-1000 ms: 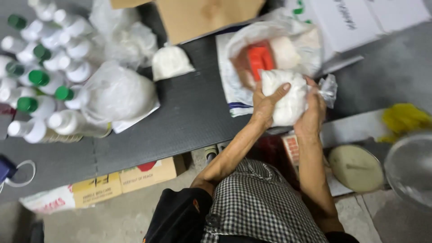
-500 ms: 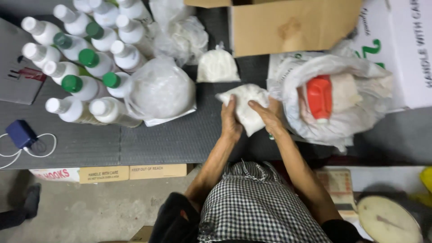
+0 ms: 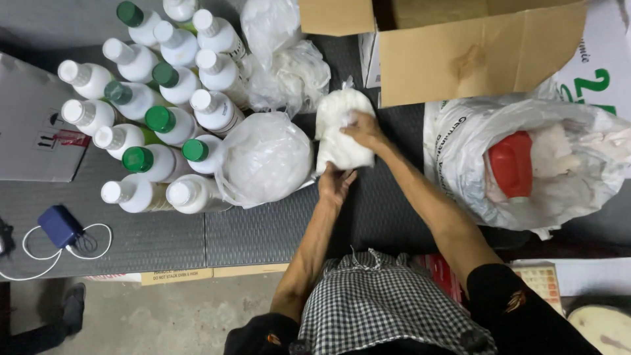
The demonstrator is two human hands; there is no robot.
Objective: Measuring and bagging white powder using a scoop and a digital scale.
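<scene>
A clear bag of white powder (image 3: 338,148) lies on the dark table (image 3: 263,230), partly on top of another small white bag (image 3: 336,105) behind it. My right hand (image 3: 363,129) presses on its top right side. My left hand (image 3: 335,183) cups its near end from below. Both hands grip the same bag. Just left of it sits a larger round bag of white powder (image 3: 264,156).
Several white bottles with white and green caps (image 3: 154,118) crowd the left. Crumpled clear bags (image 3: 286,59) lie behind. An open cardboard box (image 3: 460,46) stands at the back. A big plastic bag holding a red jug (image 3: 513,164) sits right. A blue charger (image 3: 59,227) with cable lies front left.
Both hands carried the powder bag leftward from the big plastic sack and set it down beside the round bag, against the small bag at the back.
</scene>
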